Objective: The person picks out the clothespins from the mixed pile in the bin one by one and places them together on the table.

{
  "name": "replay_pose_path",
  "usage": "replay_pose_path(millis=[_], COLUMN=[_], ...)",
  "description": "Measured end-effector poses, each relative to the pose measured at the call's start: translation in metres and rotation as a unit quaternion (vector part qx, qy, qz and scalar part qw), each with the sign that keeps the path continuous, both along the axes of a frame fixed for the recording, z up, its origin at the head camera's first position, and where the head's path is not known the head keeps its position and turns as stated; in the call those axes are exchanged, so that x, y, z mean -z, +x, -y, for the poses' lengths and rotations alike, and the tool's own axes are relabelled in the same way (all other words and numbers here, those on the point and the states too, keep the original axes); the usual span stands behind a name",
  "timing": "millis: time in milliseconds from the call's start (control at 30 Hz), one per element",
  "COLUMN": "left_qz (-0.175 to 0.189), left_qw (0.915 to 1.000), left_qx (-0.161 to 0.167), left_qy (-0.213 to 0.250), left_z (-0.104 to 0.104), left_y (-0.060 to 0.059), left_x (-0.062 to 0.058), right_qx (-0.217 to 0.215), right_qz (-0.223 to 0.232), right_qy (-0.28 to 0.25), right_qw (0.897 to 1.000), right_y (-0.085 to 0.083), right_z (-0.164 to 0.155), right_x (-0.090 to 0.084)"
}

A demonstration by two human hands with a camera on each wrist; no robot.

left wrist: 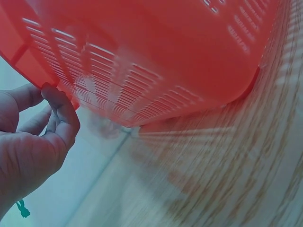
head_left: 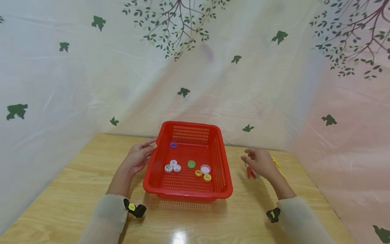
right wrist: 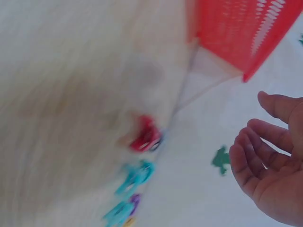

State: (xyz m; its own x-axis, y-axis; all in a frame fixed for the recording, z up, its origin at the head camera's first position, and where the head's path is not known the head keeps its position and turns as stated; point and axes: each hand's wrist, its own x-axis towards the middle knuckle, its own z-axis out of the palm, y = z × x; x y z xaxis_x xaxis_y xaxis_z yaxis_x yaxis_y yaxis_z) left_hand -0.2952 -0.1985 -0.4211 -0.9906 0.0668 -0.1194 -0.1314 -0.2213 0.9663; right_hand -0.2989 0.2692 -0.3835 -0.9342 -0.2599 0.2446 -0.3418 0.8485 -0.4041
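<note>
Red basket (head_left: 217, 159) lies between both hands.

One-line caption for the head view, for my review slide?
Left hand touches the rim of a red basket holding bottle caps; right hand hovers open over clips on the wooden table.
</note>
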Motion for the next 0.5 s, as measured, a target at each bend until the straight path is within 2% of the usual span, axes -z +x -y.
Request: replay_pose_path(millis=[133, 300, 500], left_qz=[0.003, -0.012, -0.041], left_qw=[0.9999, 0.9982, 0.9900], left_qx=[0.004, 0.005, 0.006], left_qy=[-0.009, -0.059, -0.135], left_z=[0.001, 0.006, 0.009], left_y=[0.003, 0.009, 0.015], left_x=[-0.002, -0.006, -0.013], right_qx=[0.006, 0.020, 0.046], right_qz=[-0.034, -0.066, -0.098], right_qy=[0.026, 0.058, 0.103], right_qw=[0.999, 0.996, 0.989], right_y=[0.003, 0.006, 0.006], right_z=[0.017, 0.041, 0.069], right_x=[-0.014, -0.031, -0.032])
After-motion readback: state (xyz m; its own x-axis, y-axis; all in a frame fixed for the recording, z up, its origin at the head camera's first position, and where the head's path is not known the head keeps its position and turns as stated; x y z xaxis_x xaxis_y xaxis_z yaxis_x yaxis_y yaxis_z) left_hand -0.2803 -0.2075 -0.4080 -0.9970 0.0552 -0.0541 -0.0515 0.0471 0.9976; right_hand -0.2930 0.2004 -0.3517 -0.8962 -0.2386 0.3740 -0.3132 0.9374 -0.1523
